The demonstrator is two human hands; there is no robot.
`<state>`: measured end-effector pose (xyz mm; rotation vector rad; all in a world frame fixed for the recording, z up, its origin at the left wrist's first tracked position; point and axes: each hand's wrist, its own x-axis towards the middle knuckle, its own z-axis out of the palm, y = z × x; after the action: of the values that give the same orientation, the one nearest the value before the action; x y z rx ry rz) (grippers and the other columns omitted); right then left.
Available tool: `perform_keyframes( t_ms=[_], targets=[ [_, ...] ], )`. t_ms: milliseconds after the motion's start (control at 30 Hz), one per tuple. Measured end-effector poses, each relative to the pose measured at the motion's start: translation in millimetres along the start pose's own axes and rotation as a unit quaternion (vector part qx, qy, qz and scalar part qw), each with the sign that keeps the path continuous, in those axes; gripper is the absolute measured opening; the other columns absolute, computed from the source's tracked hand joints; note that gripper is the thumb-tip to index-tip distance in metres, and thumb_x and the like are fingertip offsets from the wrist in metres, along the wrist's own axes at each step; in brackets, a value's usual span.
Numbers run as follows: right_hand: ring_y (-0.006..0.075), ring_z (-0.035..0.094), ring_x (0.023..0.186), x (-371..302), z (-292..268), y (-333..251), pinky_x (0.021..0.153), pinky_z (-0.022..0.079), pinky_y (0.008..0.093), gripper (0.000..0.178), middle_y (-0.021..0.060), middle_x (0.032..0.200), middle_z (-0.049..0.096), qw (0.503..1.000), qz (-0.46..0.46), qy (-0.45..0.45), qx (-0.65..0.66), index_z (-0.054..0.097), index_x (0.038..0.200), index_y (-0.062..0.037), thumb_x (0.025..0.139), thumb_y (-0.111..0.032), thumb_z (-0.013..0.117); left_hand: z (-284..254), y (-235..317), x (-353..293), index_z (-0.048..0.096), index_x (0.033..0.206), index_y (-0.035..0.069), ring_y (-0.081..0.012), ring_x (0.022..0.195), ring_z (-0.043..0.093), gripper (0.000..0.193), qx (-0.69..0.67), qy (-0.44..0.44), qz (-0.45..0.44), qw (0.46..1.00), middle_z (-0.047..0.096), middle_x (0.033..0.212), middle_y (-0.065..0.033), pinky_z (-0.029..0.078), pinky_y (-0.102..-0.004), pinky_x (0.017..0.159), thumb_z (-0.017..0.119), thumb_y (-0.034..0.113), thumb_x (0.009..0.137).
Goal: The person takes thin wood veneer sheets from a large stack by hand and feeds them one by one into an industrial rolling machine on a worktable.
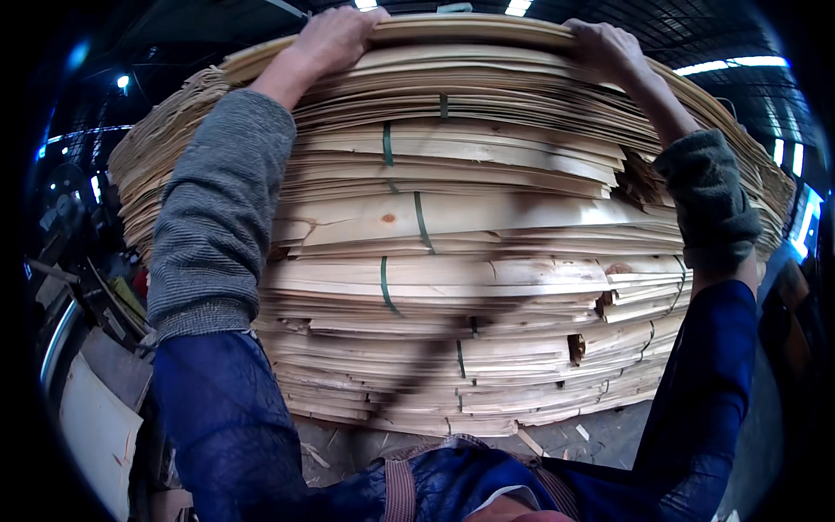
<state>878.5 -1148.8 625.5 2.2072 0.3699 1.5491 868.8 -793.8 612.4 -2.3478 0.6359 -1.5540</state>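
While left fingers (367,21) grip top wood sheets (474,30), right fingers (581,30) do likewise.

Along the upper right of the frame, a long white strip light (732,65) glows beneath a dark, ribbed roof (739,97), and a small bright lamp (123,82) shines at the upper left. At the right edge stands a bluish bright opening (809,219). On the left side, dim clutter includes a long yellow-green piece (127,297), too blurred to identify. Below it, at lower left, a pale board (97,426) leans at a tilt. Loose wood scraps (582,432) lie on the grey floor (628,426) toward the bottom.
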Motion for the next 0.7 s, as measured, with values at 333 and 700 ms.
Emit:
perform_keyframes(
  t_ms=[333, 700],
  targets=[
    [0.0289, 0.061, 0.077, -51, -71, 8, 0.067, 0.048, 0.0395, 0.026, 0.0122, 0.081, 0.062, 0.996, 0.019, -0.005, 0.092, 0.058, 0.102, -0.0143, 0.077, -0.022, 0.06, -79, 32, -39, 0.053, 0.091, 0.009, -0.0282, 0.071, 0.061, 0.015, 0.059, 0.08, 0.109, 0.989, 0.061, 0.073, -0.0122, 0.048, -0.0401, 0.06, 0.051, 0.008, 0.076],
    [0.025, 0.058, 0.09, -189, -221, -11, 0.078, 0.047, 0.0353, 0.041, 0.006, 0.1, 0.061, 0.985, 0.02, 0.119, 0.127, 0.051, 0.117, -0.02, 0.077, -0.016, 0.06, -267, 119, -169, 0.057, 0.102, 0.009, -0.0215, 0.069, 0.063, 0.028, 0.177, 0.142, 0.185, 0.956, 0.063, 0.086, -0.011, 0.05, -0.0284, 0.054, 0.058, 0.005, 0.074]
  ],
)
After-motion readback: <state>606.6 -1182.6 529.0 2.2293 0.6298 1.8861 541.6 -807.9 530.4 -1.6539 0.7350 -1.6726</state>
